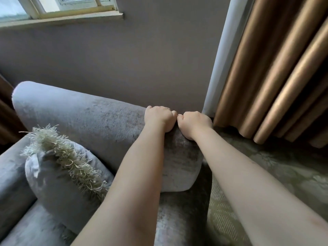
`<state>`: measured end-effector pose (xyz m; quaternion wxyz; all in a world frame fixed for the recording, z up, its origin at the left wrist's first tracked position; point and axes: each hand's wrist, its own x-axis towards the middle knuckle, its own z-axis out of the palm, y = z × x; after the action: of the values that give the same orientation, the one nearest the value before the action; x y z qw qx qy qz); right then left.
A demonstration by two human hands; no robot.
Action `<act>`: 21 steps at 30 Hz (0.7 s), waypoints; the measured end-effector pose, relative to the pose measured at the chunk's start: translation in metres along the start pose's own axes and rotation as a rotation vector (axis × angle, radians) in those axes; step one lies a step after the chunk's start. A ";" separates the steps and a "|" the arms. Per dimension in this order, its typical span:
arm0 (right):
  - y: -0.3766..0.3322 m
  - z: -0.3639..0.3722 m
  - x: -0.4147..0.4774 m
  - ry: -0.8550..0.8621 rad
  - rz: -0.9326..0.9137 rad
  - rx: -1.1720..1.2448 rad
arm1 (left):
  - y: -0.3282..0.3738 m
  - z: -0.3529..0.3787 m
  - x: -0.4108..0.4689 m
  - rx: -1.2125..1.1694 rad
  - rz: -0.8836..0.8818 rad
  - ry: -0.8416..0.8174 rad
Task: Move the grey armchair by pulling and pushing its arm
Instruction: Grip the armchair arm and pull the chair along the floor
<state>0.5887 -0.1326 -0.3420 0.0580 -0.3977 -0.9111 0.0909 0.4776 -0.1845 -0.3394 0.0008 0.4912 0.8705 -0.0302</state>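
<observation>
Our two forearms reach out from the near edge, side by side, toward the armchair (pixel 99 121) that fills the left and middle of the scene. A cushion (pixel 58 173) with a shaggy fringe lies on the seat at near left, clear of our grip. Further out, our left hand (pixel 158 118) and right hand (pixel 194 122) are both curled tight over the far top corner of the chair's arm (pixel 179 157), knuckles nearly touching. We judge this paired grip lets us haul the arm toward us or shove it away. Beyond stands the wall (pixel 142 64), close behind the chair. At far right hang curtains (pixel 276 77) above a patterned carpet (pixel 284 166), and a window (pixel 58 8) sits high at far left.
</observation>
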 end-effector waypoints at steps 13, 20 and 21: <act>0.012 -0.008 -0.063 -0.083 0.138 -0.035 | 0.027 0.000 -0.050 -0.074 0.103 -0.001; 0.018 -0.001 -0.057 -0.032 0.139 -0.074 | 0.028 0.004 -0.048 -0.143 0.074 0.096; 0.018 -0.001 -0.057 -0.028 0.134 -0.080 | 0.029 0.004 -0.047 -0.160 0.062 0.098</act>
<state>0.6404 -0.1624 -0.3468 0.0231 -0.4586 -0.8860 0.0638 0.5264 -0.2105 -0.3430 -0.0014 0.5174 0.8534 0.0635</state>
